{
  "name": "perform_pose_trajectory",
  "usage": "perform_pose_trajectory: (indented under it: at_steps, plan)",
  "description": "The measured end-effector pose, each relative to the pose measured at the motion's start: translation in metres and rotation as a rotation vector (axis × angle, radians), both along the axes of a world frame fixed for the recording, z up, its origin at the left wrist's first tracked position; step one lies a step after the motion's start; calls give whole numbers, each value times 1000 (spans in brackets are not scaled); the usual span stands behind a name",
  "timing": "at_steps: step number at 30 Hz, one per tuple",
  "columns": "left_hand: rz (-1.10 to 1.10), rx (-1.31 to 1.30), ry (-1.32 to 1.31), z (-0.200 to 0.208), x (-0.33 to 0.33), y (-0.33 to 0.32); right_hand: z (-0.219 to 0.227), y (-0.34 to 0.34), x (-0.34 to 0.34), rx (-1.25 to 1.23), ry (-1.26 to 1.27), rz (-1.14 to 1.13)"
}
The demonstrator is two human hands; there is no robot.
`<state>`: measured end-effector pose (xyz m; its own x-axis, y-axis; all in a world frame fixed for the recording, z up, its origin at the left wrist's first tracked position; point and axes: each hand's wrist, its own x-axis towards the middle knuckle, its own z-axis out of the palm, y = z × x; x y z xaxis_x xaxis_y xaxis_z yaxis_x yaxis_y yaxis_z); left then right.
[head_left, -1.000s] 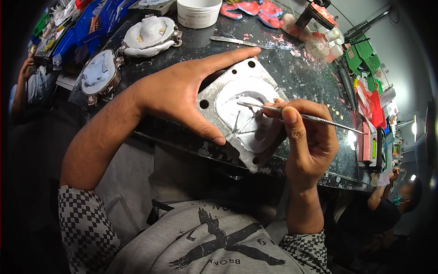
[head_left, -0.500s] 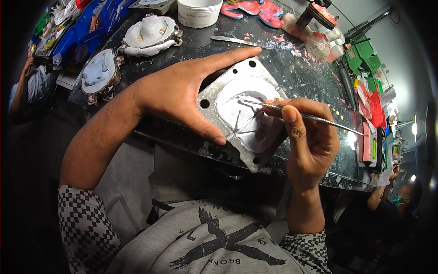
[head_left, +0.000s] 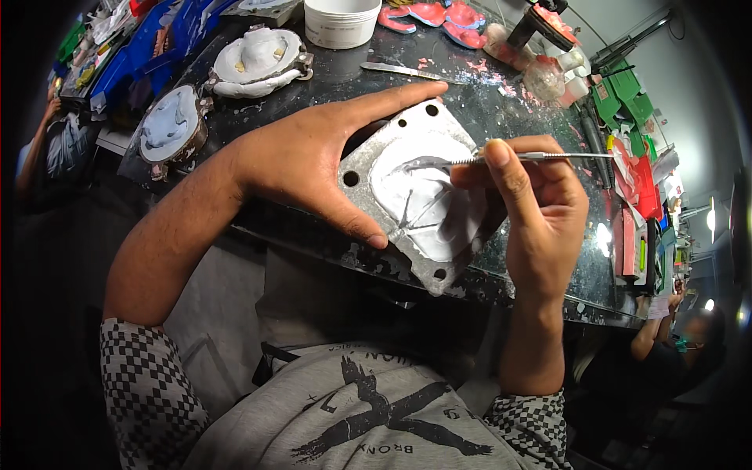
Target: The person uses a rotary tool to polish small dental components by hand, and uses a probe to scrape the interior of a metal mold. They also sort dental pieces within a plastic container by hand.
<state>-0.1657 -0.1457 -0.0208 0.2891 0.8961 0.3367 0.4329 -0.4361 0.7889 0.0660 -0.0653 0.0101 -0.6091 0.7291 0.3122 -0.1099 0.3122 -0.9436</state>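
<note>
1. Along the near edge of the bench (head_left: pixel 323 82), set between both hands: one grey plate (head_left: pixel 431 123) with holes near its corners, bearing a rounded white mass (head_left: pixel 423 200). Cannot tell whether resting flat on the bench or partly lifted.
2. Judging by present looks, well past rough forming: already showing a rounded outline, a curved hollow toward the far side, and thin lines fanning out from the near-left side.
3. Seemingly unfinished around that hollow, to judge by uneven-looking patches and by a tool poised so close. Too small to tell how smooth.
4. Braced from the left by the left hand (head_left: pixel 301 147), spread wide, with the thumb on the near-left edge of the plate and the index finger reaching to the far corner. Cannot see the other fingers clearly.
5. Overlapped from the right by the right hand (head_left: pixel 544 200), pinching a slim metal tool (head_left: pixel 540 157) between thumb and fingers, with the working end pointing left over the hollow. Cannot tell whether touching the white surface or just above.
6. Farther back, well apart from the mass: a metal knife (head_left: pixel 403 71), a white tub (head_left: pixel 341 25) and pink pieces (head_left: pixel 427 13).
</note>
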Motion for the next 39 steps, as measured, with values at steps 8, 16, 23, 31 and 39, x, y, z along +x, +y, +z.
perform_pose_trajectory:
  at_steps: [8,16,23,31,39]
  plan:
    - [8,14,30,-2,-2,1,-14,-1,8,149,50,3]
    - [2,26,44,0,-3,1,-20,0,9,418,50,11]
    - [-4,24,24,0,-2,1,-21,-1,8,419,58,-13]
    - [-2,-17,12,1,-2,0,-21,1,6,387,36,-34]
    - [-7,5,22,0,-2,1,-16,-1,6,171,124,-18]
